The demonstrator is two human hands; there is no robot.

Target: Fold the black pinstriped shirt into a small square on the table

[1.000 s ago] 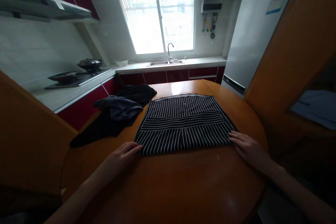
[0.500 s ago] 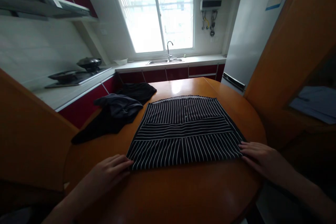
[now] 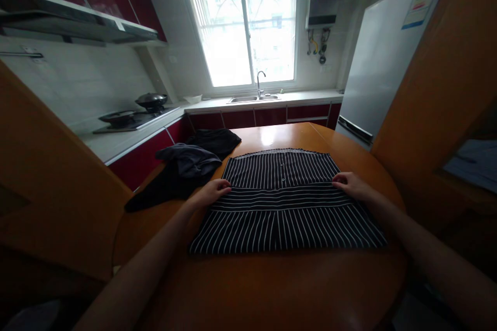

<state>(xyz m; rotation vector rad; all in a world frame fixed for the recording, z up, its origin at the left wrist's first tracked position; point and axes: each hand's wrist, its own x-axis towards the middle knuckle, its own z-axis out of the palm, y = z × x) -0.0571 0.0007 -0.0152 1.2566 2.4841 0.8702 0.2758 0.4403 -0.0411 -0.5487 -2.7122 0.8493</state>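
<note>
Left hand (image 3: 210, 193) and right hand (image 3: 354, 186) have moved up the striped garment (image 3: 279, 199), fingers narrowed at its side edges; whether they pinch cloth, I cannot tell.

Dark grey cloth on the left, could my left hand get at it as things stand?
Probably yes: your left hand, at the edge of the striped garment, is close to the dark grey cloth, and nothing visible blocks the way.

The garment (image 3: 252, 198) lies on the table (image 3: 272, 289), lower centre of the frame, left hand (image 3: 212, 192) at its left edge, right hand (image 3: 351, 185) at its right. Clothes (image 3: 188, 159) lie left of it. Behind, below the window (image 3: 229, 36), the sink (image 3: 244, 99) sits in the counter (image 3: 310, 96).
</note>
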